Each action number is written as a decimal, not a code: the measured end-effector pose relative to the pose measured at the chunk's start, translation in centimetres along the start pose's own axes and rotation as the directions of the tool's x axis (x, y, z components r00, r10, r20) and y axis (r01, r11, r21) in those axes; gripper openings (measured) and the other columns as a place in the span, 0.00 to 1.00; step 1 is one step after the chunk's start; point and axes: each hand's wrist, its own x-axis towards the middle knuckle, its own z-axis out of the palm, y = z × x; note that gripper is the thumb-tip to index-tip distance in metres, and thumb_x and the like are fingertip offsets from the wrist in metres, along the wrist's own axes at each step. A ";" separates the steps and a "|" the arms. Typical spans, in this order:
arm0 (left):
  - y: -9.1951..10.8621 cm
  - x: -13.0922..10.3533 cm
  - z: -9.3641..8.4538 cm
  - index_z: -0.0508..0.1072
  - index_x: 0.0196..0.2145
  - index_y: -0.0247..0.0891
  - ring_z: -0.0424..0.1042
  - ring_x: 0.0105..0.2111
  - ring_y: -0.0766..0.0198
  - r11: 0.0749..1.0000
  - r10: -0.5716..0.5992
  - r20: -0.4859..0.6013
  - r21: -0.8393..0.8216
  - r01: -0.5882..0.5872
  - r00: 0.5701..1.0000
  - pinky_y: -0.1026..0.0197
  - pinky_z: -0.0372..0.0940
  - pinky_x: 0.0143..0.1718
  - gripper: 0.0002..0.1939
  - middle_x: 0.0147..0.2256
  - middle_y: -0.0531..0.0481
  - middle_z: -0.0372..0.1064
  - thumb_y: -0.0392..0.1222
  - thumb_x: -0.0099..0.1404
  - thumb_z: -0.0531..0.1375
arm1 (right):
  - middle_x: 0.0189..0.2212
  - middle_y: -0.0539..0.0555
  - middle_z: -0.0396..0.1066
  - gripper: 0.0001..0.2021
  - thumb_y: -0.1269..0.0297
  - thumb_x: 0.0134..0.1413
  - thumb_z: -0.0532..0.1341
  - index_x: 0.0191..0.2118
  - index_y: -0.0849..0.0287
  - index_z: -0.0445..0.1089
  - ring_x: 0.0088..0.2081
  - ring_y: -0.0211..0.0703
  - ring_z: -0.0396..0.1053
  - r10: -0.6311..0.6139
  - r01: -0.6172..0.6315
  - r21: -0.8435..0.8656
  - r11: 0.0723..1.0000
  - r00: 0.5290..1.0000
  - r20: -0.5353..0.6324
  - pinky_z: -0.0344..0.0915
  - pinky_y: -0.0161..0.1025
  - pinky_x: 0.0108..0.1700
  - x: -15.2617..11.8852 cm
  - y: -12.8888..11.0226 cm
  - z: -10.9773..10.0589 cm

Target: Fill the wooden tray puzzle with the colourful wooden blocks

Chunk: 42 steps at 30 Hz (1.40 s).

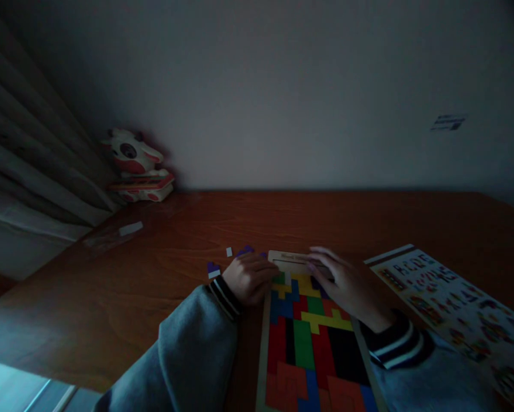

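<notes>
Sleeves (194,343) reach over the board (263,355). Left hand (249,277) is loosely curled; right hand (340,283) is partly open.

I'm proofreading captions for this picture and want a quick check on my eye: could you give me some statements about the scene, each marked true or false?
1. The left hand is at the left side of the puzzle board. True.
2. The printed sheet lies to the left of the puzzle board. False: it lies to the right.
3. The right hand is down by the near end of the puzzle board. False: it is over the far part.
4. The cow toy is near the curtain. True.
5. Purple pieces lie on the table, off the puzzle board. True.
</notes>
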 end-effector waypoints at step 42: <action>-1.3 -3.9 -4.4 0.75 0.41 0.38 0.76 0.38 0.45 0.538 -0.837 0.207 0.486 0.689 0.507 0.51 0.66 0.36 0.23 0.39 0.39 0.77 0.58 0.68 0.49 | 0.48 0.56 0.75 0.15 0.53 0.65 0.54 0.48 0.53 0.72 0.49 0.49 0.74 0.020 -0.024 0.031 0.999 0.992 0.125 0.70 0.48 0.52 -0.1 0.0 0.1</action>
